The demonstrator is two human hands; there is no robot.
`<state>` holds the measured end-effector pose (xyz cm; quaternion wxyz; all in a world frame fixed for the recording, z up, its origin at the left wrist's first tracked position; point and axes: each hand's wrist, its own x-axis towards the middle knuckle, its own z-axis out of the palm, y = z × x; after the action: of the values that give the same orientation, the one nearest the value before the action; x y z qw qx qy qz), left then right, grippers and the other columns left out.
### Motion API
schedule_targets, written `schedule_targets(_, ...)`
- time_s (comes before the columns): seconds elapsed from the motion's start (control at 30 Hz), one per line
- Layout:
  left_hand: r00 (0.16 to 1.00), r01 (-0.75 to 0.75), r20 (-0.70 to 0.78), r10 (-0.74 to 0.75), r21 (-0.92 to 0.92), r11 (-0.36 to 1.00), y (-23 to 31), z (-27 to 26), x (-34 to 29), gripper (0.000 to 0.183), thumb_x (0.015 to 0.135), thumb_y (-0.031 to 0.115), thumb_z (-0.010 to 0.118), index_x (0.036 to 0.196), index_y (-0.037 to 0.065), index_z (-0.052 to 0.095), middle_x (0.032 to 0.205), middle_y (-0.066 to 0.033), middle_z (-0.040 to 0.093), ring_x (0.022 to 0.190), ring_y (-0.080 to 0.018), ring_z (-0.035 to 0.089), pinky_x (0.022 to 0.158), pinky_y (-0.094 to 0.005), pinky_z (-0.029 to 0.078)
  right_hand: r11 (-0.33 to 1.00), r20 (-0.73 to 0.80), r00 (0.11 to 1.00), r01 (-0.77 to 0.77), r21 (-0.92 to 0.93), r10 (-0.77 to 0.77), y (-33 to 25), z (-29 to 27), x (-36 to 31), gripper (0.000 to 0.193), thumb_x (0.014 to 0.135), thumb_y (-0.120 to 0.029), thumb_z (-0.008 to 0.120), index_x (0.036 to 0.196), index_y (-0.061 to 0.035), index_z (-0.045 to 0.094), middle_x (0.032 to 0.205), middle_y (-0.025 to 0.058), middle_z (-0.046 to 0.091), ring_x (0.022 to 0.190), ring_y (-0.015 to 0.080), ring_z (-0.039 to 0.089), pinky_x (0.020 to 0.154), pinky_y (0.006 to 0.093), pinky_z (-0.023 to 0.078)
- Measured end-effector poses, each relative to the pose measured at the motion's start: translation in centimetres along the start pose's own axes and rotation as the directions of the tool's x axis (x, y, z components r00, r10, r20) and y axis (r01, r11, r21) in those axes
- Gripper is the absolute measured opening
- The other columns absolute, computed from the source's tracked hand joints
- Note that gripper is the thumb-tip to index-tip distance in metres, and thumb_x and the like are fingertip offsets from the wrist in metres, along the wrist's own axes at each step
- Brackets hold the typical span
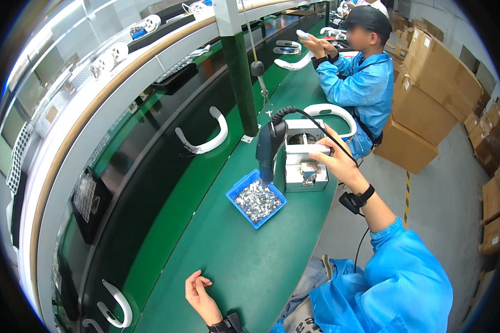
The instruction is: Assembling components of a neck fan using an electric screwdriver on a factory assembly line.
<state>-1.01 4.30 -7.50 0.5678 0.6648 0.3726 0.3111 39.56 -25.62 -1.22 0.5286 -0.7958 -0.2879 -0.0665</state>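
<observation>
The green counter (233, 252) carries everything here, and its right edge worries me: the white metal box (292, 173) stands close to it, so a shove from my right hand (339, 160) could tip it over. That hand is at the box's right side, fingers and thumb around the end of a white bar (303, 149); I can't tell whether they are clamped on it. On the far side, a white curved part (347, 117) lies near enough to be scuffed if the box slid.

The black power screwdriver (271, 145) hangs just left of the box, its lower end over the far rim of the blue tray (256, 223). Its black cable (326, 129) runs across to my right hand, so pulling back carelessly might snag it and swing the tool. That could upset the tray, scattering the small metal pieces (257, 203) heaped inside. My left hand (203, 298) is at the near end, fingers apart and loosely curled, seemingly empty, too far off to steady anything quickly.
</observation>
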Motion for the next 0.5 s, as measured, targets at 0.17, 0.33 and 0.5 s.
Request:
schedule_targets(0.17, 1.000, 0.006, -0.009, -0.006, -0.021, 1.000, -0.6, -0.4, -0.1, 0.023, 0.108, 0.009, 0.049, 0.113, -0.002, 0.069, 0.084, -0.0032, 0.062, 0.079, -0.0119, 0.058, 0.075, -0.0271, 0.048, 0.914, -0.163, 0.953, 0.182, -0.361, -0.254, -4.4, 2.8, -1.9, 0.036, 0.086, -0.016, 0.083, 0.114, -0.0021, 0.066, 0.146, 0.0284, 0.054, 0.150, 0.0467, 0.039, 0.118, 0.0480, 0.038)
schedule_targets(0.33, 1.000, -0.009, -0.003, 0.009, -0.022, 1.000, 0.3, 0.1, -0.6, 0.023, 0.108, 0.009, 0.050, 0.114, -0.003, 0.068, 0.085, -0.0035, 0.062, 0.079, -0.0117, 0.057, 0.076, -0.0274, 0.048, 0.865, 0.168, 0.926, 0.375, -0.335, -0.337, -7.1, 6.0, -7.2, 0.027, 0.087, -0.009, 0.077, 0.110, -0.0034, 0.064, 0.116, 0.0119, 0.064, 0.110, 0.0361, 0.065, 0.093, 0.0458, 0.054)
schedule_targets(0.5, 1.000, -0.003, -0.007, 0.003, -0.044, 0.999, -0.3, -0.3, -0.5, 0.022, 0.108, 0.010, 0.051, 0.114, -0.003, 0.068, 0.084, -0.0031, 0.062, 0.079, -0.0115, 0.058, 0.076, -0.0271, 0.048, 0.875, 0.331, 0.899, 0.387, -0.291, -0.287, -6.0, 9.6, -8.9, 0.020, 0.088, -0.012, 0.075, 0.105, -0.0064, 0.066, 0.111, 0.0075, 0.066, 0.094, 0.0278, 0.068, 0.077, 0.0412, 0.059)
